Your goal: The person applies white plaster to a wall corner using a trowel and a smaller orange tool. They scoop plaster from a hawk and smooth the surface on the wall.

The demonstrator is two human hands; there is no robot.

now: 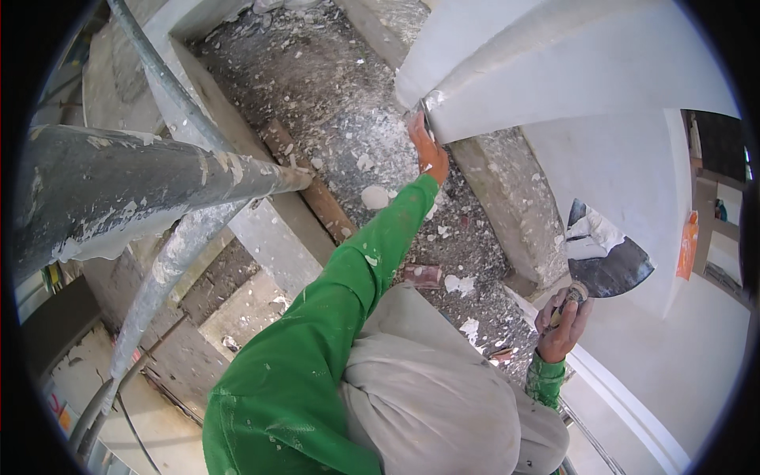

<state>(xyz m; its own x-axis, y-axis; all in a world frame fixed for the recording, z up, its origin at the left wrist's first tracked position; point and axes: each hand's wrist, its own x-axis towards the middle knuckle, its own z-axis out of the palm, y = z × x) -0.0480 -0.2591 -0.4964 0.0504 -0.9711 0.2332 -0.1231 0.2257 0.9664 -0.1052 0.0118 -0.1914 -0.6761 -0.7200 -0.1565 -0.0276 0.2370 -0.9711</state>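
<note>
My left hand (428,150) reaches far forward, its fingers closed around a small scraper (427,117). Only a thin metal edge of that scraper shows, against the lower corner of a white plastered column (507,87). To the right, my right hand (562,326) grips the handle of a wide putty knife (621,265). Its dark fan-shaped blade points up and away, and a lump of white putty (594,236) sits on it. This blade is held apart from the column, in front of a white wall (625,170).
Paint-spattered scaffold pipes (158,178) cross the left side near my arm. Below, the rough floor (317,87) is strewn with white flakes and a wooden strip (321,190). A concrete ledge (507,206) runs under the column. An orange object (687,245) hangs at the far right.
</note>
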